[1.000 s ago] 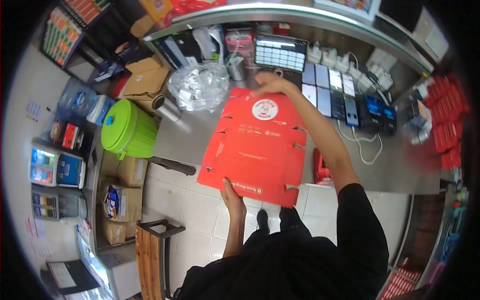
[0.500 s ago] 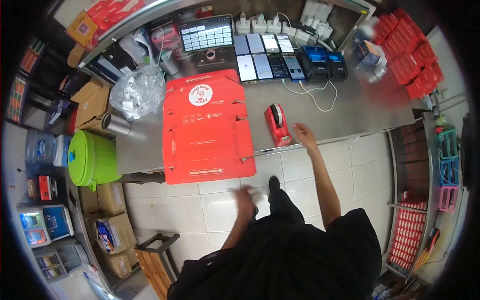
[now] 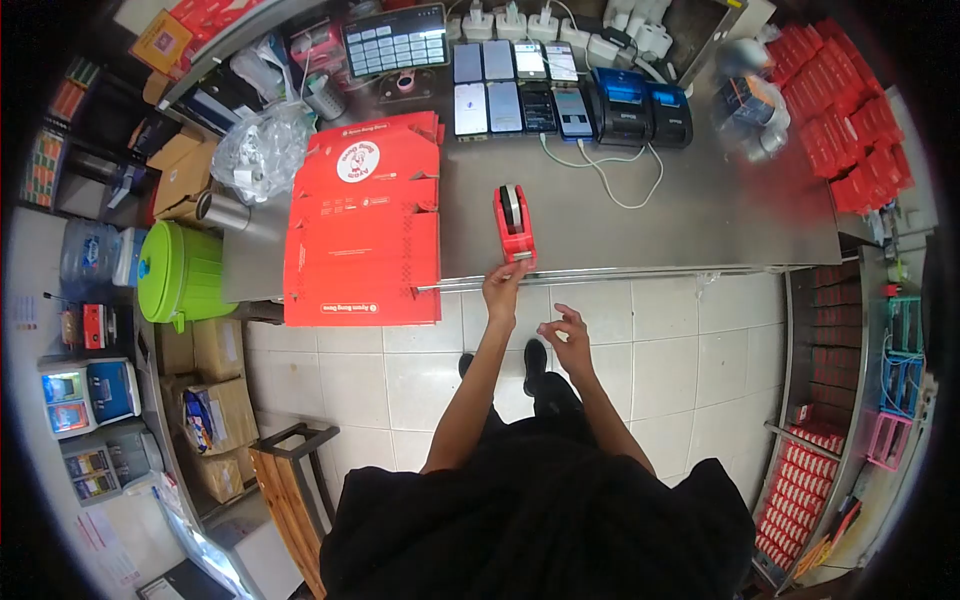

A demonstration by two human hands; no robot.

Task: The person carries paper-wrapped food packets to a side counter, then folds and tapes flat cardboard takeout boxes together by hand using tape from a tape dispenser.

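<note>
A red tape dispenser (image 3: pixel 515 228) with a roll of tape stands near the front edge of the steel counter. My left hand (image 3: pixel 501 295) reaches up to its front end, fingertips closed against it; no tape can be made out between them. Below the counter edge, my right hand (image 3: pixel 570 345) is just right of the left one. Its thumb and index finger come together in a pinch while other fingers stay raised; anything thin in the pinch is too small to see. Left of the dispenser lies a stack of flat red printed cartons (image 3: pixel 365 235), overhanging the counter edge.
Several phones (image 3: pixel 505 127) lie in rows behind, beside black label printers (image 3: pixel 625 112) and white cables (image 3: pixel 610 185). A tablet (image 3: pixel 395 42) stands at the back. Plastic bag (image 3: pixel 262 150), metal tumbler (image 3: pixel 222 210) and green bin (image 3: pixel 180 275) are left; red boxes (image 3: pixel 835 105) pile up right.
My left hand has risen from below the counter to the dispenser's front end. My right hand has drawn back from beside the dispenser, down and left, fingers now pinched. The view has shifted.
</note>
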